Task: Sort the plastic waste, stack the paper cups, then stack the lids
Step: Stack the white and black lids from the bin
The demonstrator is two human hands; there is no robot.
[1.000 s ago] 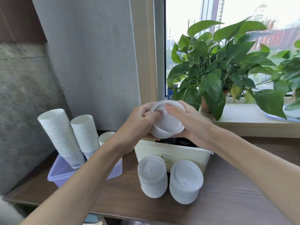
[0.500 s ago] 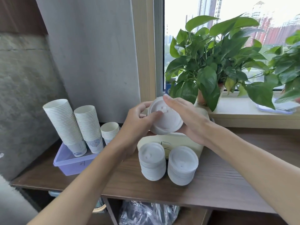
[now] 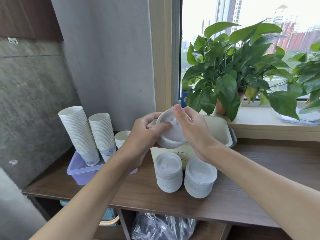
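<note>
Two hands meet in the air above a cream plastic bin (image 3: 218, 131). The left hand (image 3: 143, 134) cups a small stack of white plastic lids (image 3: 170, 138) from the side, thumb laid on the top lid. The right hand (image 3: 192, 129) pinches its far rim, so each grip is clasped on that stack. Two more stand on the brown wooden desk (image 3: 242, 191): a left lid stack (image 3: 168, 174) and a right lid stack (image 3: 200, 177). Three stacks of white paper cups (image 3: 78, 134) stand in a lilac plastic tray (image 3: 81, 173).
</note>
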